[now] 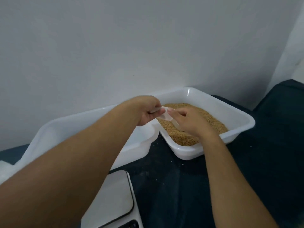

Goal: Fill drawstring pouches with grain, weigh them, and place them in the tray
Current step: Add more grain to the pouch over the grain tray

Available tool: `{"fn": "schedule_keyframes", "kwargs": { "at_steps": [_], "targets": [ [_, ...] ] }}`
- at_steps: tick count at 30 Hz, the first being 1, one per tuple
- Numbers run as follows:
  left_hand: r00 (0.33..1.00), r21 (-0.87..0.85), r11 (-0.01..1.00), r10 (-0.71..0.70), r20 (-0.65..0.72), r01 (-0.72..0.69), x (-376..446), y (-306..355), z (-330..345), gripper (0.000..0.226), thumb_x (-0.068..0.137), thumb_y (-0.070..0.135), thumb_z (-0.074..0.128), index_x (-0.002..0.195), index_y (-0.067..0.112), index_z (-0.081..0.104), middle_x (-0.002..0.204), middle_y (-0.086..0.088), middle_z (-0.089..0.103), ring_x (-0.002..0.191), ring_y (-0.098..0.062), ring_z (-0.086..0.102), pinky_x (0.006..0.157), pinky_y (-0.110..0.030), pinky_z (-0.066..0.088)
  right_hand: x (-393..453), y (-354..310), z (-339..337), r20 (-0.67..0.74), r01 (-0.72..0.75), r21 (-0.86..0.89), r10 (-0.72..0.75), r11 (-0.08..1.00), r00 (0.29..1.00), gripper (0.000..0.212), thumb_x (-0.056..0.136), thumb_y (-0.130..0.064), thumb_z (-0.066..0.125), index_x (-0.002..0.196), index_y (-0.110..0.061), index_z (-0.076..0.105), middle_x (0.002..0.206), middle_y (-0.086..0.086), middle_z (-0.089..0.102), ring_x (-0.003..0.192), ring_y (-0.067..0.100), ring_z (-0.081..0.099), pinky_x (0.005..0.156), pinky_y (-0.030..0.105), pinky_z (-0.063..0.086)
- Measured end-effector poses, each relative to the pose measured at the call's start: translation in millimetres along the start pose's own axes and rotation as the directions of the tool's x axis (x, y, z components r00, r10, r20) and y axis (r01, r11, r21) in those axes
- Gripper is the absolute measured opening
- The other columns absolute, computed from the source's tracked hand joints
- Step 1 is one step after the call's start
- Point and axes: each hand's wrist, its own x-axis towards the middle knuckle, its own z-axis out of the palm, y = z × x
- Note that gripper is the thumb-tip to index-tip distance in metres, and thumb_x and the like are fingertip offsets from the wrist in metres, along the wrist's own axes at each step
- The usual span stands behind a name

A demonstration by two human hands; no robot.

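Judging from what is seen, the task is at its beginning. A thin white pouch point(164, 115) is pinched by the left hand point(146, 111) and the right hand point(187, 121) over the grain point(204, 120). No filled pouch is visible in the empty-looking tray point(92, 119), and the scale point(113, 199) carries nothing.
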Motion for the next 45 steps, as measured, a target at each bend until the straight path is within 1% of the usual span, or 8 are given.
{"fn": "schedule_keyframes", "kwargs": {
  "at_steps": [5,11,16,23,28,31,39,45],
  "targets": [
    [1.000,-0.041,0.999,-0.001,-0.010,0.000,2,-7,8,0.011,0.099,-0.009,0.051,0.093,-0.001,0.052,0.135,-0.023,0.048,0.099,-0.020,0.068,0.064,-0.020,0.061,2,2,-4,-0.038,0.005,0.141,0.001,0.990,0.999,0.050,0.100,-0.059,0.054,0.092,-0.014,0.074,0.073,0.010,0.064,0.062,0.012,0.054,0.064,0.033,0.046],
    [1.000,-0.126,0.992,-0.008,-0.025,0.005,6,-24,7,0.012,0.098,-0.010,0.049,0.092,-0.001,0.054,0.130,-0.020,0.051,0.077,-0.013,0.067,0.057,-0.016,0.059,4,2,-4,-0.049,-0.049,0.062,0.052,0.997,0.997,0.053,0.101,-0.053,0.055,0.091,-0.005,0.072,0.070,0.011,0.057,0.062,0.015,0.051,0.062,0.032,0.043],
    [0.999,-0.187,0.982,-0.011,-0.047,0.002,6,-22,5,0.013,0.097,-0.011,0.048,0.093,-0.001,0.054,0.129,-0.019,0.051,0.074,-0.013,0.068,0.061,-0.017,0.061,3,-1,-5,-0.074,-0.049,0.028,0.050,0.998,0.996,0.051,0.101,-0.053,0.054,0.084,-0.009,0.071,0.048,-0.012,0.043,0.043,0.003,0.039,0.056,0.029,0.036],
    [0.997,-0.452,0.890,0.076,0.005,-0.065,-3,-42,-2,0.016,0.096,-0.009,0.052,0.107,-0.002,0.061,0.115,-0.020,0.066,0.064,-0.012,0.068,0.062,-0.019,0.060,4,-23,-6,-0.055,0.075,0.081,-0.071,0.994,0.996,0.020,0.101,-0.043,0.061,0.100,-0.032,0.077,0.090,-0.005,0.074,0.083,0.016,0.070,0.082,0.046,0.060],
    [0.958,-0.491,0.851,0.268,0.104,-0.185,-12,-69,-7,0.052,0.096,-0.001,0.063,0.144,0.014,0.052,0.127,-0.015,0.066,0.097,-0.020,0.071,0.085,-0.032,0.062,7,-40,-10,-0.117,0.285,-0.073,-0.292,0.956,0.949,0.015,0.102,-0.035,0.062,0.107,-0.026,0.073,0.120,-0.010,0.061,0.102,0.001,0.062,0.091,0.022,0.050],
    [0.937,-0.424,0.871,0.326,0.124,-0.247,-20,-84,-14,0.055,0.089,0.001,0.074,0.138,0.018,0.057,0.119,-0.011,0.068,0.099,-0.020,0.071,0.089,-0.038,0.061,0,-53,-13,-0.098,0.422,-0.044,-0.424,0.906,0.900,0.013,0.098,-0.024,0.069,0.107,-0.020,0.077,0.118,-0.013,0.065,0.101,-0.004,0.063,0.086,0.009,0.049],
    [0.850,-0.252,0.840,0.518,0.101,-0.481,-45,-106,-49,0.051,0.078,0.010,0.082,0.123,0.019,0.061,0.101,0.003,0.075,0.096,-0.017,0.072,0.090,-0.041,0.061,-25,-84,-14,-0.111,0.536,0.195,-0.524,0.822,0.844,0.016,0.088,-0.007,0.079,0.098,-0.020,0.079,0.107,-0.009,0.072,0.097,0.005,0.070,0.083,0.013,0.053],
    [0.849,-0.271,0.827,0.525,0.059,-0.493,-60,-108,-70,0.010,0.099,0.024,0.067,0.092,0.023,0.075,0.097,-0.001,0.071,0.095,-0.017,0.070,0.085,-0.032,0.059,-26,-92,-4,-0.037,0.471,0.380,-0.496,0.796,0.867,0.023,0.089,-0.002,0.077,0.104,-0.020,0.077,0.104,-0.003,0.075,0.095,0.008,0.073,0.084,0.018,0.056]
  ]
}}
